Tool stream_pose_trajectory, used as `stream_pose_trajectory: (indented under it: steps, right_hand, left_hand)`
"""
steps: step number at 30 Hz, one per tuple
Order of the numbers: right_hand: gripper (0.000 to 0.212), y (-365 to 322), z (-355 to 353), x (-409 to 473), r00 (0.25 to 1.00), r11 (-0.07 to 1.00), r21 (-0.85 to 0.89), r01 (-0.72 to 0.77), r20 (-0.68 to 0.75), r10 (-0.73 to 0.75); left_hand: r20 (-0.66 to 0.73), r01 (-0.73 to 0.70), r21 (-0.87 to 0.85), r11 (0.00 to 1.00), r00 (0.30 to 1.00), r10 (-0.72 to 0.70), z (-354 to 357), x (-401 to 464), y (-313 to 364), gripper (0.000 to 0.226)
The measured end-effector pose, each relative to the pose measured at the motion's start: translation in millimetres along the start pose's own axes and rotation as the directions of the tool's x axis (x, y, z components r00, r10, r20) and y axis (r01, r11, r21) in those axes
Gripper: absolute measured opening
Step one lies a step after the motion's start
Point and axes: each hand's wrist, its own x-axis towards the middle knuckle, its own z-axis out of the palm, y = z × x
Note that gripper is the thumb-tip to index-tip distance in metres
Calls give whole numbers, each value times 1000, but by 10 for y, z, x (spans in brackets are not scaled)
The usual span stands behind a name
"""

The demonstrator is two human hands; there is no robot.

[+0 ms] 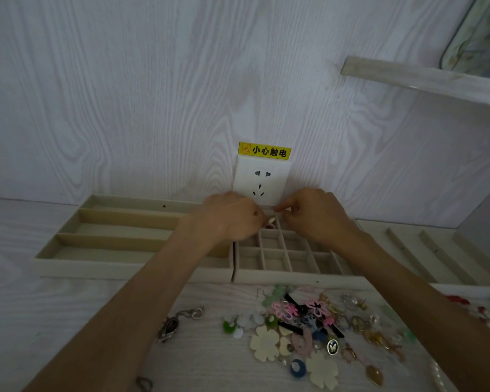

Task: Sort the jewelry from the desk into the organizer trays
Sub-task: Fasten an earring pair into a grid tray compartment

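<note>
Both my hands reach over the far left corner of the beige grid tray (292, 274), which has several small square cells. My left hand (232, 217) has its fingers curled, with a small pale piece of jewelry (270, 221) at its fingertips. My right hand (311, 212) pinches something tiny at the tray's back rim; I cannot make out what it is. A pile of mixed jewelry (309, 329) lies on the desk in front of the tray: pink flowers, cream flowers, green and blue beads, gold rings. A silver pendant (171, 326) lies apart to the left.
A long-slot beige tray (119, 247) sits left of the grid tray, against the wall. Another tray with long dividers (436, 250) is at the right. A wall socket (262, 179) with a yellow warning label is just behind my hands. A shelf (425, 80) juts out upper right.
</note>
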Motion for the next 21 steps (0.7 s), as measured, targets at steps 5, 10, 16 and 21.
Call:
stream_pose_trajectory:
  steps: [5,10,16,21]
  right_hand:
    - [17,-82,48,91,995,990,-132,43,-87,-55]
    - [18,-149,154,89,994,961,-273,47,-85,-73]
    - [21,-98,149,133,992,993,-27,-119,-42,118]
    - [25,-91,172,182,982,981,65,-184,-23,186]
  left_hand:
    - [-1,-15,14,1000,1000,15,32,15,-1,37]
    - [-39,-14,14,1000,999,14,44,27,-13,36]
    - [-131,-2,-5,1000,991,1,42,10,8,38]
    - [-124,5,33,999,992,-1,90,18,12,41]
